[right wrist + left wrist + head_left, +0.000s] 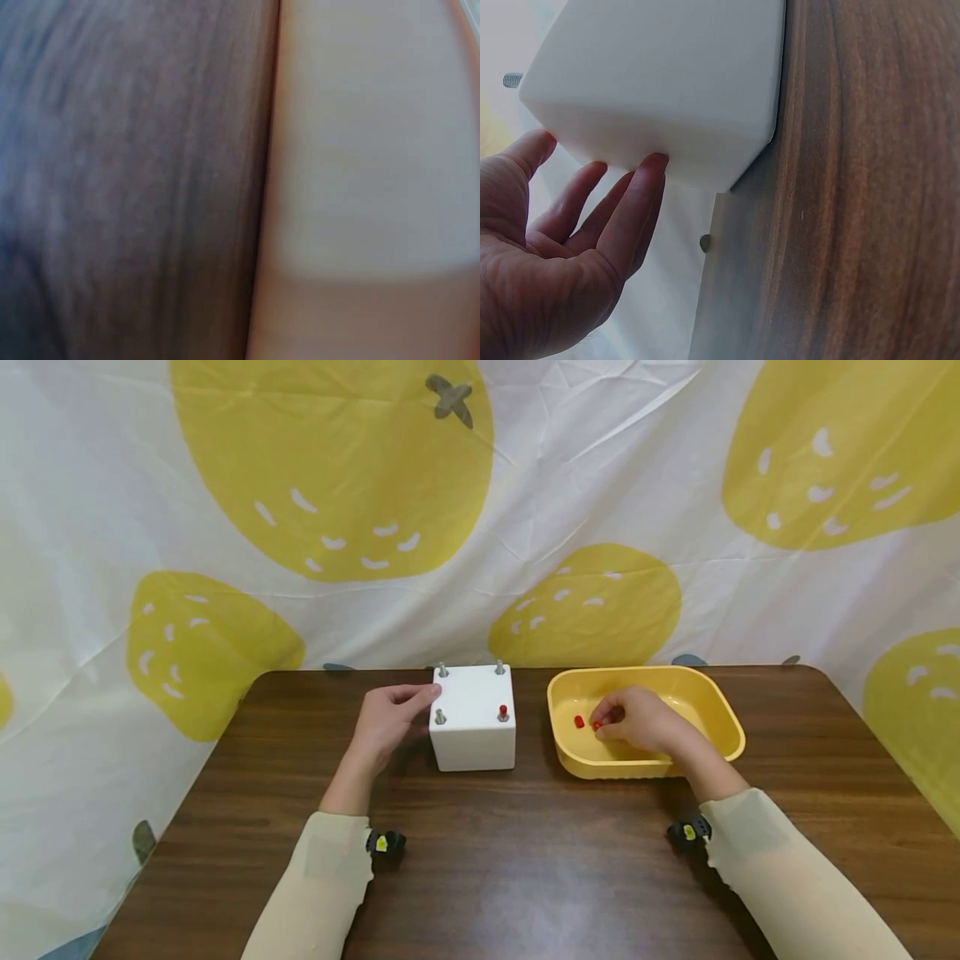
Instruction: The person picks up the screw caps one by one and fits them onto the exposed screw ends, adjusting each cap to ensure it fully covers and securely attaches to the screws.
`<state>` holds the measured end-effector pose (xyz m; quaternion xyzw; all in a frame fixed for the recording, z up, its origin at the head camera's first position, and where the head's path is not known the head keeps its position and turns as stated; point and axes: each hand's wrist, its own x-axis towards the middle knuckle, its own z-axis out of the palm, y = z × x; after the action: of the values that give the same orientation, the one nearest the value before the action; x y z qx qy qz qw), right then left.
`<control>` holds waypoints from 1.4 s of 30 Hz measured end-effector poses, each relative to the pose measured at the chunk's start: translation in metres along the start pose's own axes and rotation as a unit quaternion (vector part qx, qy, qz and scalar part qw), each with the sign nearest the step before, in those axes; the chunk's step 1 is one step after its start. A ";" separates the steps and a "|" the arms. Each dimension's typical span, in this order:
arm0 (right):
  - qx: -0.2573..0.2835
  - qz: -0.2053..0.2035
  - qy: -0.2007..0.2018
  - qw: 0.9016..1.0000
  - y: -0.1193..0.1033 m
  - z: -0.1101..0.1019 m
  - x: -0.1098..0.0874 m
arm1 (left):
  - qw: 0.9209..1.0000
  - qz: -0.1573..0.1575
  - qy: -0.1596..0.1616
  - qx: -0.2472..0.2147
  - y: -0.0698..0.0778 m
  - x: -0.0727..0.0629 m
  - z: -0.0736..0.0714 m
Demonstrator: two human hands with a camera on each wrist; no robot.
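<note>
Sleeves (307, 885); left hand (384, 718), fingers loose, touches white box (474, 749); right hand (639, 718) pinches red cap (597, 726).

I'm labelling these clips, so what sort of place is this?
Probably an indoor tabletop workspace for small handwork: a wood-grain table, a yellow-and-white printed cloth hung behind it, and a white block with upright bolts.

Wht block (472, 700), 4 bolts (440, 717), 1 red-capped, L of yel tray (611, 770) w/ red caps (579, 722)
</note>
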<state>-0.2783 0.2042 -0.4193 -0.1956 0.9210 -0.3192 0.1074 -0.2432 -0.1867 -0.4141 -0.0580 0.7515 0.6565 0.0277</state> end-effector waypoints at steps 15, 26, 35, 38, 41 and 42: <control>0.011 -0.010 0.030 0.999 -0.007 -0.007 -0.001 | 1.000 -0.004 0.002 0.002 0.003 -0.002 0.001; 0.040 -0.038 0.066 0.996 -0.022 -0.016 0.000 | 1.000 -0.005 0.000 -0.001 0.003 0.000 0.001; 0.046 -0.061 0.086 0.993 -0.038 -0.018 0.003 | 1.000 -0.002 0.000 0.001 0.001 0.002 0.000; 0.054 -0.062 0.089 0.993 -0.043 -0.018 0.005 | 1.000 -0.002 0.001 0.000 0.000 0.002 0.000; 0.065 -0.061 0.092 0.992 -0.046 -0.018 0.007 | 1.000 -0.001 0.002 0.001 0.000 0.002 0.001; 0.068 -0.060 0.092 0.992 -0.048 -0.018 0.007 | 1.000 -0.001 0.002 0.002 0.000 0.002 0.001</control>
<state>-0.2769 0.1766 -0.3758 -0.2122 0.8897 -0.4040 0.0158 -0.2453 -0.1860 -0.4145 -0.0598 0.7527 0.6551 0.0269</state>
